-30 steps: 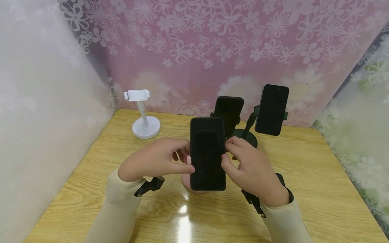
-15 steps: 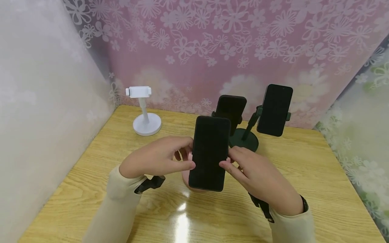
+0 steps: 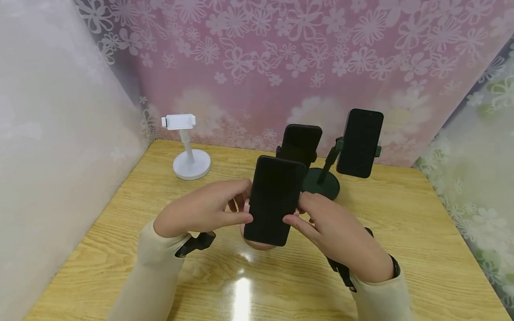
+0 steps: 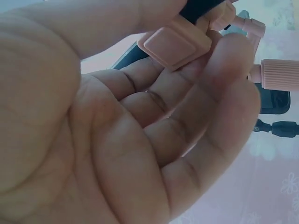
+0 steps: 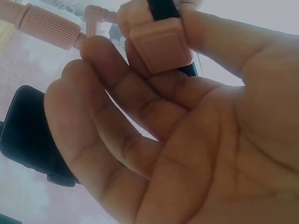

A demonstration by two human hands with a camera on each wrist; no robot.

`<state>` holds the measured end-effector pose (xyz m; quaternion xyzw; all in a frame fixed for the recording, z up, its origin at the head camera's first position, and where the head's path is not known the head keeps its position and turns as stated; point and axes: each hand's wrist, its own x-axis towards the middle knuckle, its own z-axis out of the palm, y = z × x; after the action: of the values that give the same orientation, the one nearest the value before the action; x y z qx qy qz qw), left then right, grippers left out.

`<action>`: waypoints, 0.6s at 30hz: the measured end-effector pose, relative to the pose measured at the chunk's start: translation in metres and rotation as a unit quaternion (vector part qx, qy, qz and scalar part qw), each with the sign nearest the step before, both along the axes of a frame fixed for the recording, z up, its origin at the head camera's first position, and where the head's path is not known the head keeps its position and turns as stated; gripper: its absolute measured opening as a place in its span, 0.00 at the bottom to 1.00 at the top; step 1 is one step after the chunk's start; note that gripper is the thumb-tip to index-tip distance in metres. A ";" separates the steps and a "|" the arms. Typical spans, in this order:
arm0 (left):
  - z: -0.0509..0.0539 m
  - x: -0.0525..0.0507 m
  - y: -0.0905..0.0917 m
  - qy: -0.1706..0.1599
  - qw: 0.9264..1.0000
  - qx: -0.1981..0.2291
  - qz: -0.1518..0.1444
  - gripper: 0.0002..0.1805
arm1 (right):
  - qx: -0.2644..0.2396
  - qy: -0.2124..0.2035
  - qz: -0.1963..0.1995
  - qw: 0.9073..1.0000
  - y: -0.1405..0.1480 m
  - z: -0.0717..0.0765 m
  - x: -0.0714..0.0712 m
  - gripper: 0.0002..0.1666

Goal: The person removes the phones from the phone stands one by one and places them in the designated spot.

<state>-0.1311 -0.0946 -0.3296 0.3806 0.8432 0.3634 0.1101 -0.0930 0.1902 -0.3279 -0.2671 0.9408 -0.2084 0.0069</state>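
A black phone (image 3: 275, 200) sits in the clamp of a pink phone stand (image 3: 259, 245), leaning with its top toward the right. My left hand (image 3: 209, 207) grips its left edge, thumb on the front and fingers bent behind. On the opposite edge, my right hand (image 3: 333, 227) pinches in the same way. Each wrist view shows fingers around one square pink clamp end, the left one (image 4: 170, 46) and the right one (image 5: 161, 46). A ribbed pink joint (image 4: 280, 74) of the stand lies beyond the fingertips. Most of the stand is hidden behind the phone.
Behind the held phone stands another black phone (image 3: 301, 140) in a dark holder. To its right, a dark green stand (image 3: 321, 183) carries a third phone (image 3: 360, 142). A white phone stand (image 3: 192, 165) with no phone is at the back left of the wooden table (image 3: 120, 249).
The phone has turned from nearly upright to a clockwise tilt, its top shifting right and its bottom left. My right hand has lowered slightly along the edge, while my left hand keeps its grip.
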 end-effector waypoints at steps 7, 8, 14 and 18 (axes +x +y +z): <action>-0.001 0.000 -0.007 0.018 0.999 0.001 0.048 0.14 | 0.002 -0.047 -0.005 0.999 -0.001 -0.001 0.002 0.25; 0.000 0.000 -0.008 0.026 0.998 0.009 0.052 0.15 | -0.001 -0.047 -0.003 0.999 -0.001 -0.001 0.002 0.26; 0.002 0.001 -0.010 0.044 0.996 0.056 0.054 0.08 | -0.018 -0.010 0.000 1.000 -0.002 -0.006 -0.002 0.21; 0.002 0.000 -0.010 0.036 0.996 0.061 0.060 0.05 | -0.024 0.003 -0.003 1.000 -0.004 -0.009 -0.006 0.24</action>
<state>-0.1308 -0.1045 -0.3279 0.3482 0.8443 0.4058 0.0345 -0.0988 0.1862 -0.3370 -0.2652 0.9362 -0.2306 -0.0026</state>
